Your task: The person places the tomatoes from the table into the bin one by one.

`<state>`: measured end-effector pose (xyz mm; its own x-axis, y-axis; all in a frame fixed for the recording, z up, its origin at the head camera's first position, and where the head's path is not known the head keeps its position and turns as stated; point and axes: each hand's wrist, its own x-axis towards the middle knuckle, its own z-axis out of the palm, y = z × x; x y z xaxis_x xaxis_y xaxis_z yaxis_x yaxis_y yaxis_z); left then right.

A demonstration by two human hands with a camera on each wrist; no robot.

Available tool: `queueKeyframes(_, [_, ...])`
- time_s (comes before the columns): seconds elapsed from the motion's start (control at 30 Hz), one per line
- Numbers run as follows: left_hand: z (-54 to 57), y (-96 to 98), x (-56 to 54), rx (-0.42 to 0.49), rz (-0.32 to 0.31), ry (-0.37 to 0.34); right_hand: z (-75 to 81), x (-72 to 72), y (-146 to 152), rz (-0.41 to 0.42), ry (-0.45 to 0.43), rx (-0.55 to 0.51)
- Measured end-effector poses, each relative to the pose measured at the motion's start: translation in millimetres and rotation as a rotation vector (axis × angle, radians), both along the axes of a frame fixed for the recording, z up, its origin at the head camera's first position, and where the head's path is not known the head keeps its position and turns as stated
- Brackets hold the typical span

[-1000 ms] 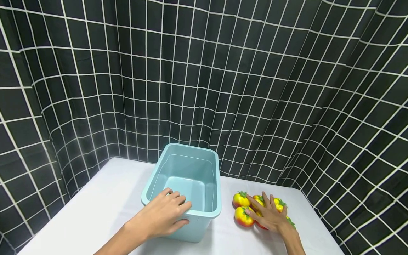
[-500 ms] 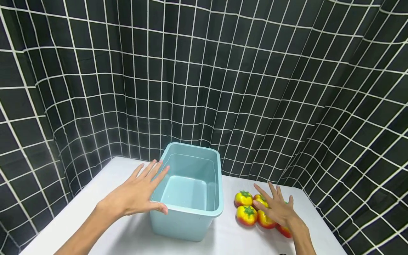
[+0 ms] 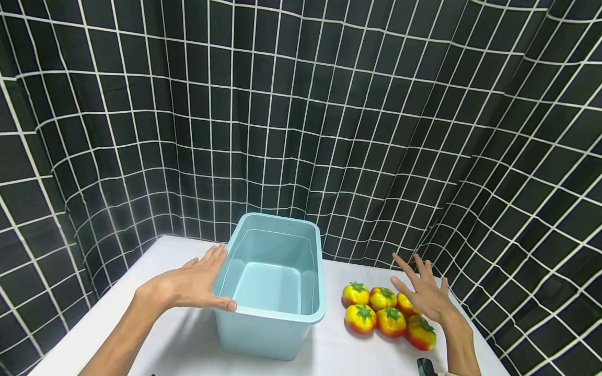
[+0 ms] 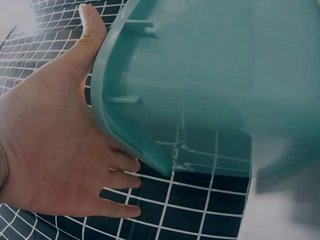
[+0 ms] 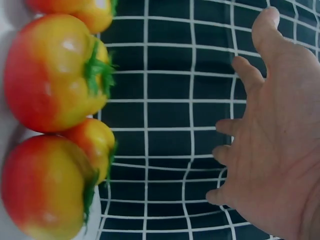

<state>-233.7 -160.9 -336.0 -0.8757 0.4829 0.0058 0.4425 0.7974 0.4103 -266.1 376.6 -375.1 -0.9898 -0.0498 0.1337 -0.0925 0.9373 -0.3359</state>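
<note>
A light blue plastic bin [image 3: 263, 335] stands upright on the table, with nothing inside it. At its left rim is my left hand [image 3: 190, 286], palm down and fingers straight. The left wrist view shows that hand [image 4: 55, 140] with thumb and fingers spread alongside the bin's rim [image 4: 97, 90]. Right of the bin sit several red-and-yellow tomatoes [image 3: 361, 319] with green leafy tops, clustered in two rows. Above their right end hovers my right hand [image 3: 430, 295], fingers spread and holding nothing. In the right wrist view a gap separates this hand [image 5: 275, 125] from the tomatoes [image 5: 50, 75].
A white cloth covers the table [image 3: 329, 355]. Black curtain [image 3: 263, 104] with a white grid surrounds it at the back and both sides. A small dark device [image 3: 425, 366] shows beside the right wrist at the bottom edge.
My left hand has left the bin's front rim, straightened its fingers and moved left. My right hand has lifted off the tomatoes and shifted right, uncovering them.
</note>
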Motion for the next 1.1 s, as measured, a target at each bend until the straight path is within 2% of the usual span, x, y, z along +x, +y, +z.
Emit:
queueKeyframes(0.27, [-4.7,-2.2,-4.5,0.034,-0.007,-0.027,6.5,-6.5,14.3,-0.024,-0.007,-0.015])
queueKeyframes(0.53, [-13.2,-2.6,-5.0,0.072,0.008,0.043,9.8,-15.1,19.7,-0.018,0.016,-0.054])
queueKeyframes(0.77, [-17.4,-1.7,-4.9,0.031,0.022,0.074,3.9,-23.4,24.5,-0.023,0.006,-0.042])
queueKeyframes(0.93, [-17.9,-1.3,-4.7,0.000,0.006,0.062,-0.9,-24.7,36.9,-0.051,-0.031,-0.052])
queueKeyframes(1.1, [-15.8,-4.4,-5.5,-0.013,-0.008,0.051,-5.2,-25.9,54.7,-0.088,-0.161,-0.084])
